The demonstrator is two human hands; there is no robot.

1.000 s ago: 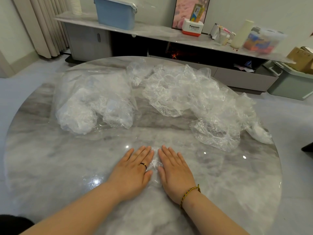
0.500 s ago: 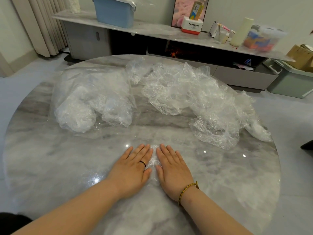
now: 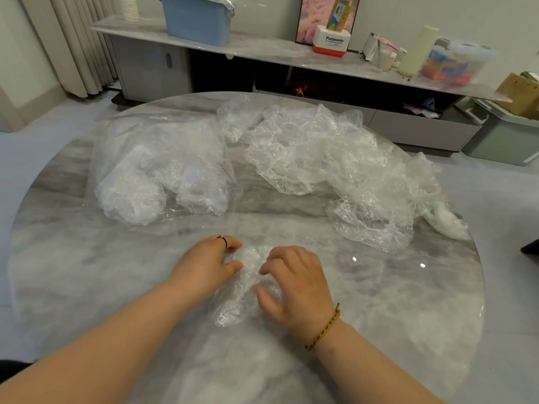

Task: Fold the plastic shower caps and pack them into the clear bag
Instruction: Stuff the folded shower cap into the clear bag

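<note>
A folded clear shower cap [image 3: 243, 287] lies on the round marble table [image 3: 116, 287] near its front, between my two hands. My left hand [image 3: 204, 265] curls its fingers over the cap's far left edge, thumb against the plastic. My right hand [image 3: 294, 284] has bent fingers and thumb pinching the cap's right side. The clear bag [image 3: 157, 170], holding several folded caps, lies at the back left. A heap of loose crumpled shower caps [image 3: 335, 167] spreads across the back right.
Behind the table runs a low marble shelf [image 3: 262, 51] with a blue bin [image 3: 198, 18], a red-and-white box [image 3: 331, 42] and a clear container [image 3: 458, 61]. A green bin [image 3: 501, 135] stands on the floor at right. Curtains [image 3: 67, 45] hang at far left.
Both hands were flat, pressing the cap down side by side. Now their fingers have curled and taken hold of the cap's edges, and more of the plastic shows between them.
</note>
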